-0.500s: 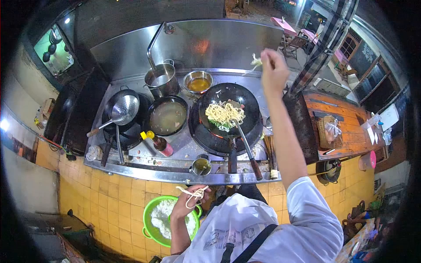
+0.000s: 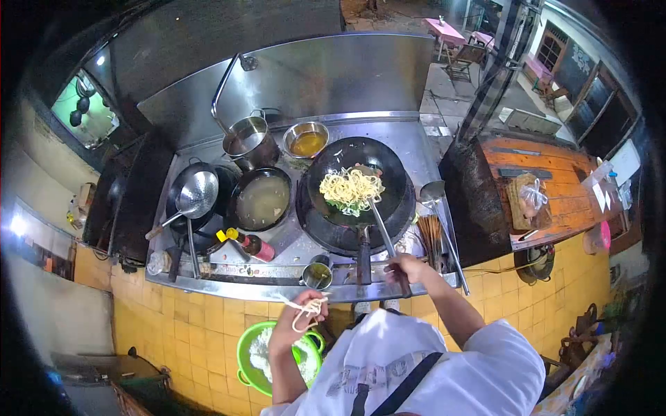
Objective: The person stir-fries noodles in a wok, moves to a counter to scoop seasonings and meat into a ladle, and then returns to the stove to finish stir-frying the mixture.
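Closed around several pale noodle strands (image 2: 309,313), my left hand (image 2: 297,322) is over the floor in front of the counter, above the green basin. My right hand (image 2: 408,269) grips the dark wooden end of a long-handled wok utensil (image 2: 382,225). The utensil's metal shaft runs into the wok (image 2: 361,152), and its head is hidden by food. A heap of yellow noodles (image 2: 347,187) lies in the wok with green leaves (image 2: 347,206) at its near edge. The wok's handle (image 2: 364,260) points toward me, left of the utensil.
On the steel counter are a stockpot (image 2: 251,145), a bowl of yellow liquid (image 2: 306,141), a pan of cloudy liquid (image 2: 262,201), a strainer (image 2: 199,194), a sauce bottle (image 2: 257,247), a small cup (image 2: 318,274) and a ladle (image 2: 447,236). The green basin (image 2: 244,350) holds white rice.
My right hand has come down from its raised position at the right, where it pinched pale shreds, to the utensil's handle. My left hand still holds noodle strands. The camera view has shifted slightly.
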Available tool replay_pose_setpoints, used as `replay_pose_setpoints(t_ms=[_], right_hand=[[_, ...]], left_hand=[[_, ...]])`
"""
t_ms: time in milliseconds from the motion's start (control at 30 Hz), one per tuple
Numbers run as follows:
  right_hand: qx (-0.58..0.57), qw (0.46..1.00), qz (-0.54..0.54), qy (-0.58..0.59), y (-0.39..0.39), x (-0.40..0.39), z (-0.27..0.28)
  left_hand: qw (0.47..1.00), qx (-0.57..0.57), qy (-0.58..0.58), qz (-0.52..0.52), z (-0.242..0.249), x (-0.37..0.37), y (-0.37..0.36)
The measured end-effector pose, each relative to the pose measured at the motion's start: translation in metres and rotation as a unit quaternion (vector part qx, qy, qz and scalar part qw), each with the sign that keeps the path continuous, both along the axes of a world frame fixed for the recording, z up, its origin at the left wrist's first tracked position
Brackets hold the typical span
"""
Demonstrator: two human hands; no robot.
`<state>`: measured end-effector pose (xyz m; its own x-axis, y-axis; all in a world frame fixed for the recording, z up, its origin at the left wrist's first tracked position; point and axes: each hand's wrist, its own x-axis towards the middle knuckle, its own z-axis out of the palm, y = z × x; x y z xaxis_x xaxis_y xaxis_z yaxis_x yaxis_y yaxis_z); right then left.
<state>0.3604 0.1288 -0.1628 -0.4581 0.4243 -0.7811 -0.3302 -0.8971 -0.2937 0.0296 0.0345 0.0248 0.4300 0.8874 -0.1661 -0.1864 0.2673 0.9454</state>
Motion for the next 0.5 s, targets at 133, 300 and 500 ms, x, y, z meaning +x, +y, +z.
replay_pose_setpoints(t_ms=[133,300,500], right_hand=[[0.188,0.963,-0.024,-0.191,-0.008,-0.001,0.031],[0.479,0.634,0.157,-0.587,-0.016,0.018,0.067],[0.503,0.655,0.098,-0.556,-0.03,0.04,0.065]], left_hand=[[0.997,0.058,-0.008,0.043,0.023,0.018,0.031],[0.978,0.119,0.159,0.057,0.064,0.038,0.088],[0.905,0.197,0.37,-0.08,0.104,0.085,0.192]])
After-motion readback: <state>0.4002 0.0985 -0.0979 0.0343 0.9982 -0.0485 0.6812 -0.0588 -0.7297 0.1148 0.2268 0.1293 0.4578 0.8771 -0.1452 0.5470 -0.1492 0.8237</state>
